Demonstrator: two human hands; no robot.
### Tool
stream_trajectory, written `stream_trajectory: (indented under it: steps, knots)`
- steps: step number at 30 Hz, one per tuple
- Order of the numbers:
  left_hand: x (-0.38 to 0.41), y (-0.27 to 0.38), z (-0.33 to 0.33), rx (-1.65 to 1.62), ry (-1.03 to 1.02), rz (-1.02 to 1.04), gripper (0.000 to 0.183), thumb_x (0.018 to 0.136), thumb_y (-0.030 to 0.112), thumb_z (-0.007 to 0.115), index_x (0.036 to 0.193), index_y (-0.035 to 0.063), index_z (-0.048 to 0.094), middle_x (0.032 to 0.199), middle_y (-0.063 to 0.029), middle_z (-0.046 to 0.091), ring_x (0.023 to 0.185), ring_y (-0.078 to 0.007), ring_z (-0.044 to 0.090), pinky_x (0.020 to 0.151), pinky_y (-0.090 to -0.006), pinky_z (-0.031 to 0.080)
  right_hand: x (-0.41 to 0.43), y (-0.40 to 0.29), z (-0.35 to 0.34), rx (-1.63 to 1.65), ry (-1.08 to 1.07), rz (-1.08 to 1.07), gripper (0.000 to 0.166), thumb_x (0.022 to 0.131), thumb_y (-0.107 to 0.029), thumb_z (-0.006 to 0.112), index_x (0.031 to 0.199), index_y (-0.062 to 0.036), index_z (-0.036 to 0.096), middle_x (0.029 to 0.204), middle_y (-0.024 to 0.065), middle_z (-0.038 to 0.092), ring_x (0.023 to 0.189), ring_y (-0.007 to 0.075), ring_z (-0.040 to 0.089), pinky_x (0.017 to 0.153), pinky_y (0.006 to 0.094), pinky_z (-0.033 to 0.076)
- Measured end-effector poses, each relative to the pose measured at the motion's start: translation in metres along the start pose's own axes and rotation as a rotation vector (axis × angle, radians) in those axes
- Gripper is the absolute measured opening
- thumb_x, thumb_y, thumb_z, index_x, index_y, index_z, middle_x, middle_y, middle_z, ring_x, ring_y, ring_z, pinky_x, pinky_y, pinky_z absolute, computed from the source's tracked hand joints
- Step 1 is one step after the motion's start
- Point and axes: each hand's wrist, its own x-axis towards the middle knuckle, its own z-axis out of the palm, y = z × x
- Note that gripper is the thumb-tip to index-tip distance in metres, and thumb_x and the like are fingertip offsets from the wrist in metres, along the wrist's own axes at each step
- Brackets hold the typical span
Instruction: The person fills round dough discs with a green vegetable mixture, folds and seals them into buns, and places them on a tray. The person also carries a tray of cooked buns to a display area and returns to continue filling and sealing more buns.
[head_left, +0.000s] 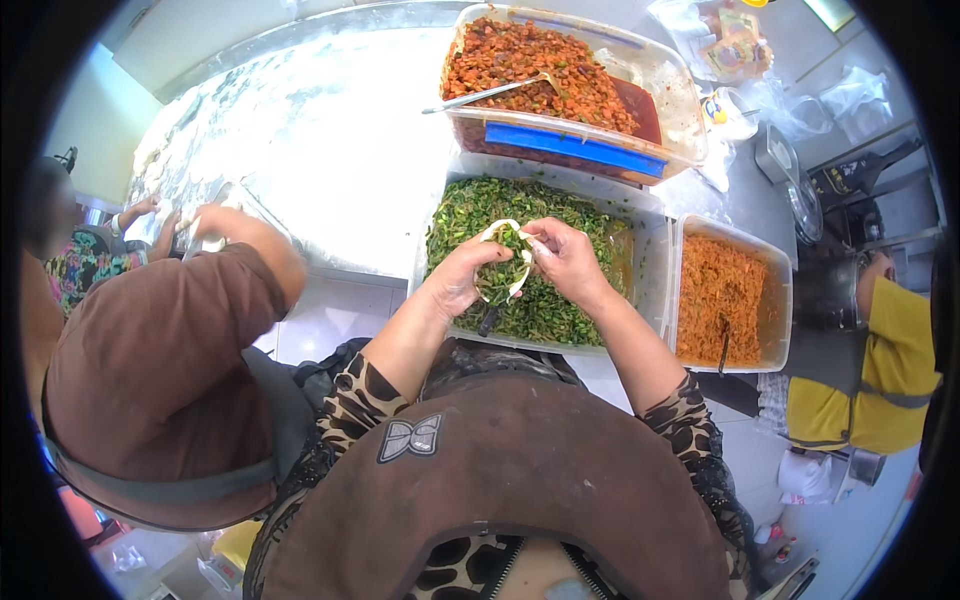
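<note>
My left hand (463, 276) cups a round dough wrapper (519, 282) with chopped green filling heaped in it. The fingers of my right hand (564, 259) pinch the wrapper's upper right edge. Both hands are above a plastic tub of chopped green vegetables (555, 319). A dark handle (489, 321) stands up from the greens just below my left hand. Beyond lies a larger tub of diced orange-red filling (517, 56) with a metal spoon (487, 96) resting in it. To the right is a smaller tub of shredded orange filling (720, 285), with a dark-handled utensil in it.
A floured worktable (337, 150) extends to the left. Close on my left, a co-worker in brown (172, 360) works at it, with another person's hands (150, 217) beyond. At the right stands a person in yellow (892, 360). Plastic bags (855, 101) and containers lie at the back right.
</note>
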Motion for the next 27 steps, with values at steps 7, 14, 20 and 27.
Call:
stream_trajectory:
  steps: [7,14,20,27]
  knots:
    - [0.013,-0.012,-0.003,0.120,0.166,0.059,0.029,0.094,0.021,0.057,0.119,0.0061,0.057,0.106,-0.0054,0.063,0.094,-0.0146,0.060,0.075,-0.0310,0.053,-0.007,0.000,0.000,-0.039,0.043,-0.144,0.014,0.087,-0.001,0.060,0.101,-0.0013,0.062,0.079,0.0056,0.061,0.063,0.0098,0.057,0.056,0.0265,0.046]
    - [0.016,-0.012,-0.008,0.404,0.143,0.089,0.032,0.092,0.013,0.058,0.122,0.0028,0.057,0.107,-0.0045,0.063,0.100,-0.0123,0.056,0.085,-0.0291,0.046,-0.007,0.008,0.000,-0.139,0.022,-0.240,0.025,0.085,-0.003,0.063,0.110,-0.0024,0.058,0.078,0.0078,0.061,0.060,0.0102,0.057,0.058,0.0260,0.047]
    - [0.012,0.003,0.000,0.437,0.067,-0.015,0.031,0.089,0.008,0.054,0.119,0.0015,0.060,0.106,-0.0060,0.064,0.098,-0.0134,0.058,0.087,-0.0283,0.045,-0.008,-0.012,0.002,0.122,-0.020,0.095,0.019,0.085,-0.002,0.062,0.104,-0.0012,0.060,0.075,0.0061,0.061,0.063,0.0098,0.059,0.057,0.0261,0.047]
    - [0.015,0.006,0.000,0.371,0.100,0.060,0.031,0.088,0.007,0.054,0.117,0.0010,0.061,0.106,-0.0063,0.065,0.098,-0.0147,0.058,0.089,-0.0289,0.044,-0.010,-0.006,-0.003,0.023,-0.008,-0.085,0.022,0.085,0.000,0.062,0.106,-0.0020,0.058,0.075,0.0057,0.060,0.062,0.0100,0.058,0.057,0.0269,0.048]
